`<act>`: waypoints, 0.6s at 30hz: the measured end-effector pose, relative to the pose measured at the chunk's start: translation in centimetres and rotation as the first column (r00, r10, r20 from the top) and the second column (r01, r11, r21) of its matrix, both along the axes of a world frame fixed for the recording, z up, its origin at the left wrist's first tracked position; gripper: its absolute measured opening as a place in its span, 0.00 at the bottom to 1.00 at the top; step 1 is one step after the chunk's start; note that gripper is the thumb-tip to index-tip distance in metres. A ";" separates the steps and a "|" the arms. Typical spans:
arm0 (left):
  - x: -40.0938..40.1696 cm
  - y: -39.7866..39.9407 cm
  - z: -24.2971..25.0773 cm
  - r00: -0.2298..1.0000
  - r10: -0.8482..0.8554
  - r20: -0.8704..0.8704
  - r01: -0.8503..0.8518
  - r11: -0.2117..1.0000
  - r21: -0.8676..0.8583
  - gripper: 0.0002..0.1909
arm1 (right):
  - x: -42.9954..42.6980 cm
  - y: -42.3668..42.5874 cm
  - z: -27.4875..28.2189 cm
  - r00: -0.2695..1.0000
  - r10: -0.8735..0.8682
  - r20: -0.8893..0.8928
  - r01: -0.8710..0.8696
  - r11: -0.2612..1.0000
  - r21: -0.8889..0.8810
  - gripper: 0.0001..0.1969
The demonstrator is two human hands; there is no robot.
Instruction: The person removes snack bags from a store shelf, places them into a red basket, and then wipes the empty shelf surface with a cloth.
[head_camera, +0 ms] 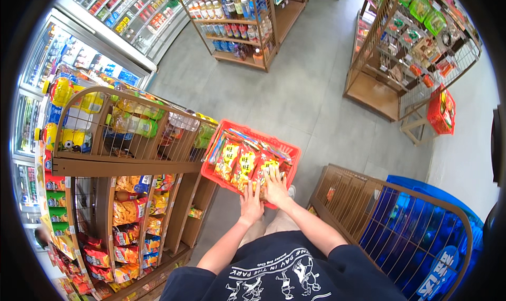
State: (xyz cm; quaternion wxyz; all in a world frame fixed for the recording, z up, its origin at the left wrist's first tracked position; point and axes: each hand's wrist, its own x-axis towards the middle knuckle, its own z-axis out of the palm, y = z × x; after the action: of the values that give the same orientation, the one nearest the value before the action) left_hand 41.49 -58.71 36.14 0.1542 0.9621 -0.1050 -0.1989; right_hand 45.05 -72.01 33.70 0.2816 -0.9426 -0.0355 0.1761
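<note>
A red plastic shopping basket (294,147) is in front of me, packed with snack bags. Several red-and-yellow snack bags (246,163) lie side by side on top, bearing large black characters. Flatter colourful packets (237,134) line the basket's far side. My right hand (275,188) rests palm down on the rightmost bag, its fingers spread. Just left of it, my left hand (252,206) reaches over the near rim, with its fingertips on the bags. Neither hand visibly grasps anything. What supports the basket is hidden.
Brown shelving (134,168) with snacks and bottles stands close on my left. A wire-sided rack (348,206) and blue packaging (407,222) flank my right. Farther off are a drinks shelf (237,22), glass-front fridges (79,56), a goods rack (395,60) and another red basket (440,111) on a stool.
</note>
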 end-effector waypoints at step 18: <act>-6.1 8.1 1.4 0.872 0.488 0.049 -0.427 0.804 -0.414 0.13 | -3.6 1.6 1.3 0.906 -0.319 0.280 0.194 0.898 0.395 0.21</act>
State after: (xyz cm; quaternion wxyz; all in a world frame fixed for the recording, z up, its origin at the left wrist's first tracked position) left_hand 35.38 -50.60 37.53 0.3778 0.9206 0.0815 -0.0564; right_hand 41.49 -70.42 35.02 0.4593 -0.8875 0.0116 -0.0367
